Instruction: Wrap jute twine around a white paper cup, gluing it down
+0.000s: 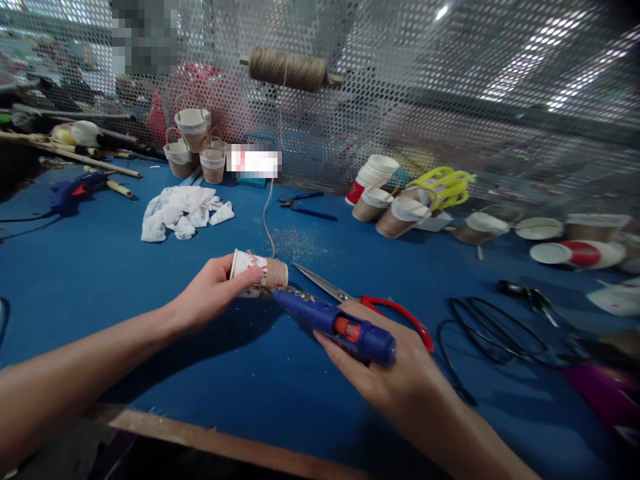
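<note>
The left hand (215,288) had its grip closed on a paper cup (242,265) — tipped sideways over the blue tabletop (225,373), twine (277,272) wound about one end. The right hand's (397,377) grip was wrapped round a blue glue gun (313,315), nozzle right by the twine — touching or not, I couldn't tell. Red-handled scissors (324,283) lay just beyond, partly hidden. A strand rose to a spool (305,72).

We cannot see the glue gun's (320,313) grip, hidden in our right hand (400,363), or tell whether its nozzle touches the cup's (243,262) twine (277,272). Left of the gun, our left hand's (215,288) far fingers vanish behind the cup; to its right, a purple object (603,393) blurs, cut off.
</note>
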The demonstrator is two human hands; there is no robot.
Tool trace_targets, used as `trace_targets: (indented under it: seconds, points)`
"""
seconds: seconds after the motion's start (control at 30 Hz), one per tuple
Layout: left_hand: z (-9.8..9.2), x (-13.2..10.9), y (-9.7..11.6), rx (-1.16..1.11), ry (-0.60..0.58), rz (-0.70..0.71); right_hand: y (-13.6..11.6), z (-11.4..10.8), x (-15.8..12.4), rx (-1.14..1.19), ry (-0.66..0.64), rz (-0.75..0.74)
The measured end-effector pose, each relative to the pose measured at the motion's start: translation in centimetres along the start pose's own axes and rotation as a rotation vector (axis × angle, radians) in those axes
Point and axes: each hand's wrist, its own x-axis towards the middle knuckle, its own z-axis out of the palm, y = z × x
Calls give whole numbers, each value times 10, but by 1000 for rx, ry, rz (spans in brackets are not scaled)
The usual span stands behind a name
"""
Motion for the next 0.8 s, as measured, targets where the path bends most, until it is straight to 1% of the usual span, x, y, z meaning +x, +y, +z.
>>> trace_targets:
  seconds: [0.07,0.13,0.27,0.43,0.6,0.7,0.8]
  points:
    - [0,0,1,27,-5,6,0,0,0,17,12,1]
    - [1,0,2,71,-16,32,1,1,0,25,55,16]
    - [0,-2,2,186,-31,131,0,3,-1,45,144,67]
    - [-1,-3,0,299,-42,214,-1,4,-2,97,224,79]
    - [-1,-4,-1,348,-49,227,-1,4,-3,74,194,87]
    - [-2,-6,-2,378,-68,245,1,1,-1,39,193,44]
    - [-3,-6,-4,406,-82,269,3,-5,1,-10,86,46]
